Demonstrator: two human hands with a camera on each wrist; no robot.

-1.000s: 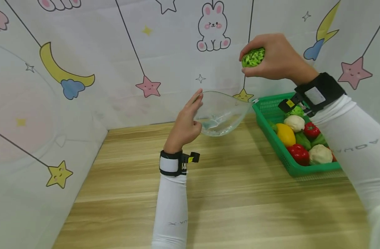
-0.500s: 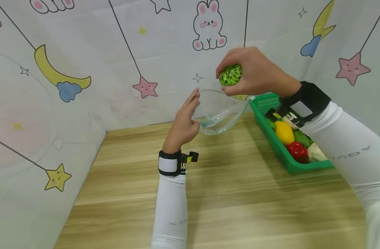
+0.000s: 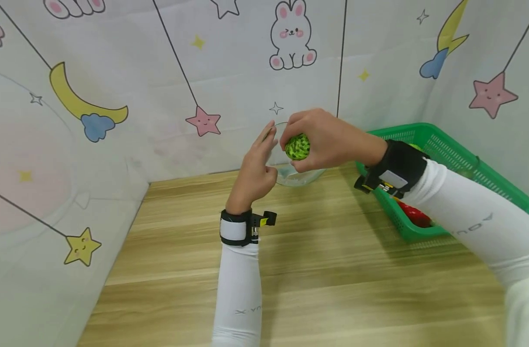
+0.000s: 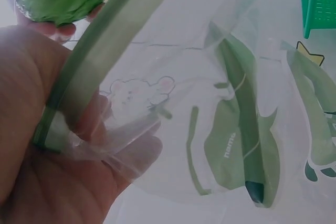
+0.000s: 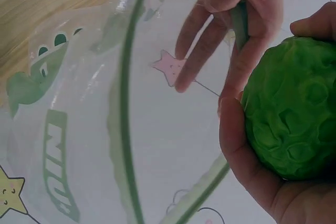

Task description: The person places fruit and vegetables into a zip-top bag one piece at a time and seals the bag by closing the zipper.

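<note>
A clear zip bag (image 3: 297, 179) with green strips along its mouth hangs from my left hand (image 3: 252, 176), which pinches one side of the rim. In the left wrist view the bag (image 4: 173, 166) spreads out beyond the hand, its mouth apart. My right hand (image 3: 329, 140) grips a green, bumpy, ball-shaped vegetable (image 3: 297, 147) at that mouth. From the right wrist, the vegetable (image 5: 296, 114) shows a lumpy surface between thumb and fingers, beside the left hand (image 5: 252, 19) and the bag's green strip (image 5: 125, 103).
On the right of the wooden table (image 3: 316, 274) stands a green basket (image 3: 409, 235), partly covered by my right arm; a red pepper (image 3: 414, 215) shows in it. A white cloth wall (image 3: 230, 62) with cartoon prints rises behind the table.
My right hand has moved left and down with the green vegetable, from above the basket side to the bag's mouth. My left hand keeps its hold on the bag, almost still.
</note>
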